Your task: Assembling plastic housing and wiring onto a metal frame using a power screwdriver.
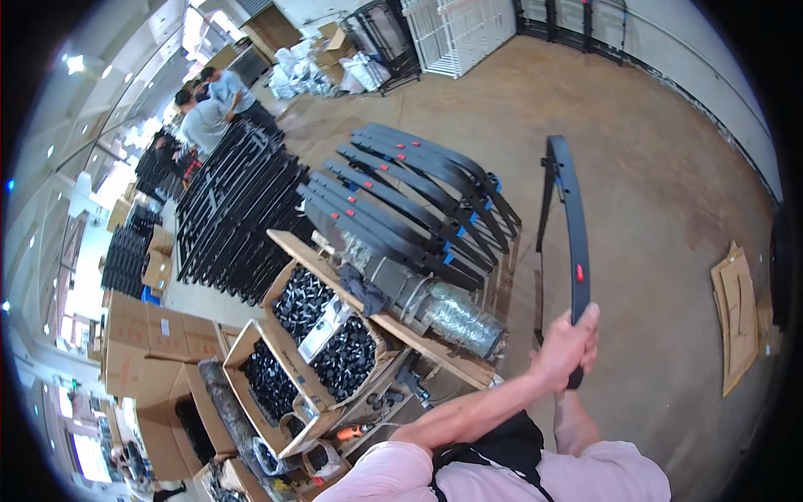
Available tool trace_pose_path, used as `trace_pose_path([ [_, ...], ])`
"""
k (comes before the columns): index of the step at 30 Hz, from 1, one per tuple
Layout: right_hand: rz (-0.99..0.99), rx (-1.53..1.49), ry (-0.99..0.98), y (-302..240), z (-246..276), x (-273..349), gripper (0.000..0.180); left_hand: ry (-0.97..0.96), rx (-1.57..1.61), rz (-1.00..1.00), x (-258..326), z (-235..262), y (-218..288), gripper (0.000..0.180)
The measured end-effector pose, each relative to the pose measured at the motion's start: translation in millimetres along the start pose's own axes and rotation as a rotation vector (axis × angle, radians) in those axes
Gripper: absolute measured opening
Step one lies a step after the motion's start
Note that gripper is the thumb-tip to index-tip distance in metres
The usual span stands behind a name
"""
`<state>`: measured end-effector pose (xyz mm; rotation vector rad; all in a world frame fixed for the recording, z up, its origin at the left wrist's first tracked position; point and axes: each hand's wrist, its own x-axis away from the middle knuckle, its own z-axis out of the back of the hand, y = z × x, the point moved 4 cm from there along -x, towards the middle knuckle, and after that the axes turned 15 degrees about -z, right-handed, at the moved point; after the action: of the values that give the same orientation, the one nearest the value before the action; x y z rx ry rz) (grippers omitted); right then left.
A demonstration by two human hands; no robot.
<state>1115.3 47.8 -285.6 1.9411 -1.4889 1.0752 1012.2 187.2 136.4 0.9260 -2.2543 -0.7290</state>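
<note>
My left hand (567, 347) is wrapped round the lower end of a long black frame piece (577, 226). That piece stands upright, slightly bowed, with a red insert low on its face and a thinner bar hanging beside it. Behind my left wrist my right forearm (575, 425) rises; its hand is mostly hidden, so its grip does not show. Left of the held piece lies a stack of similar black frame pieces (418, 180), with red inserts and blue bits at their bent ends.
A wooden board (427, 343) runs along a bench beside a film-wrapped roll (464, 314). Cartons of small black parts (343, 360) and a power drill (411, 382) sit left of me. Black frames (238, 213) are piled beyond, near co-workers (205, 121). Flattened cardboard (736, 314) lies at right.
</note>
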Motion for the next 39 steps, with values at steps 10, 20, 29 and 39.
trace_pose_path([
  [10, 0.158, -0.045, 0.216, 48, -46, -46, 0.044, -0.151, -0.108, -0.126, 194, 190, 127, 0.031],
  [20, 0.67, 0.382, -0.254, 104, -320, 196, 0.038, 1.1, -0.545, -0.815, 510, 494, 212, 0.012],
  [29, 0.61, 0.817, -0.256, 246, -408, 175, 0.017, 1.528, -0.472, -0.714, 764, 744, 132, 0.022],
  [39, 0.279, 0.895, 0.061, 325, -361, 72, 0.021, 1.631, -1.214, -0.218, 815, 795, 120, 0.032],
])
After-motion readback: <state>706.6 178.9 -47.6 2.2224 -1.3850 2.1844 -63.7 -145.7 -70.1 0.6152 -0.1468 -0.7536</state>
